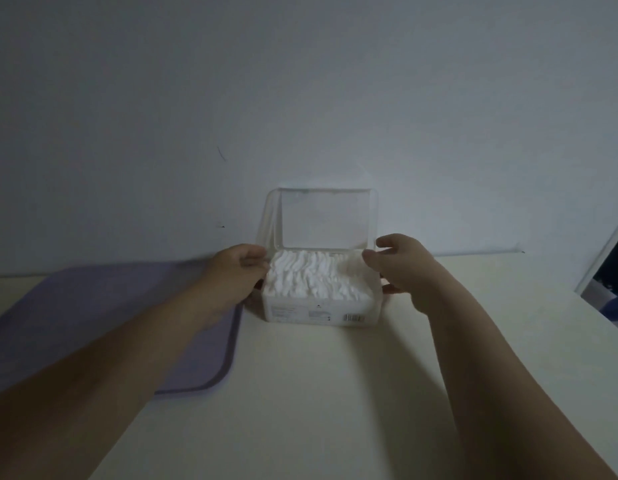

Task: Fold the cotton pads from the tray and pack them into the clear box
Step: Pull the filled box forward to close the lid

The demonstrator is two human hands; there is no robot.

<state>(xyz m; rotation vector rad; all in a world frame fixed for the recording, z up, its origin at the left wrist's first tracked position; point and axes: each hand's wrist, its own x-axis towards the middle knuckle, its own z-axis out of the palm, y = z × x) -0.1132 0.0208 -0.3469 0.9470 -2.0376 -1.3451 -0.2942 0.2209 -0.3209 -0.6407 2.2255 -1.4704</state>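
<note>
Both forearms reach forward; left hand [236,271] curls its fingers round the left end of the box [318,311]; right hand [402,268] grips the right end, thumb at the rim; the lid [326,220] stands open; folded pads [311,277] fill the box, which sits on the table [335,393] just beside the tray [92,296].

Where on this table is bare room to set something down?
Bare table in front of the box, between the forearms, and right of the right hand. The tray looks bare where visible. Crowded: left hand and right hand grip the box sides.
</note>
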